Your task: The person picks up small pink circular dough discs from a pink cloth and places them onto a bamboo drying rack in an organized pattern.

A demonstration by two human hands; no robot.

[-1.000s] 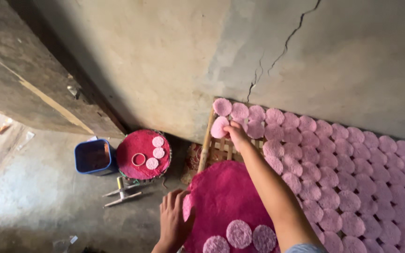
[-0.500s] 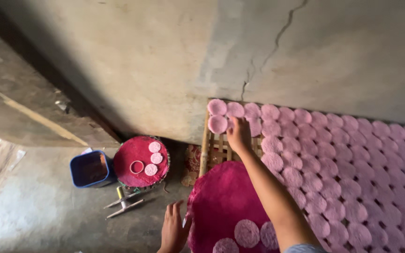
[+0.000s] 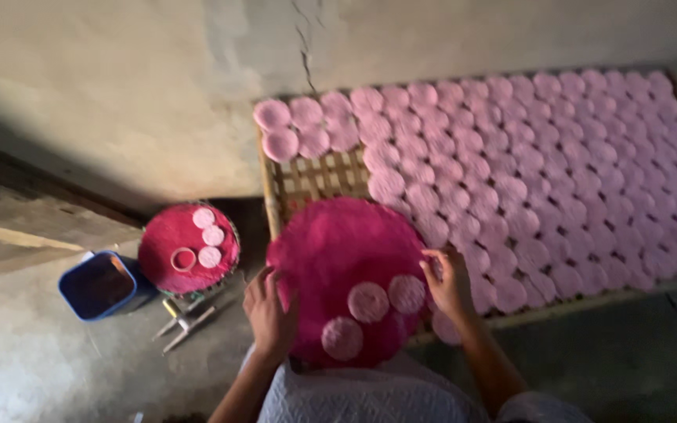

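Since the earlier frame, your right hand [image 3: 447, 283] has drawn back from the far pink discs to the right rim of the round magenta tray [image 3: 346, 274]. Left to right: blue tub [image 3: 97, 285] on the floor, a smaller red tray [image 3: 168, 236] carrying three discs and a ring, then your left hand [image 3: 269, 309], fingers curled around the magenta tray's left rim. Three pink discs [image 3: 368, 301] lie on its near half. Your right hand's fingers close on its rim. Beyond, the slatted rack [image 3: 319, 174] shows bare slats beside rows of discs.
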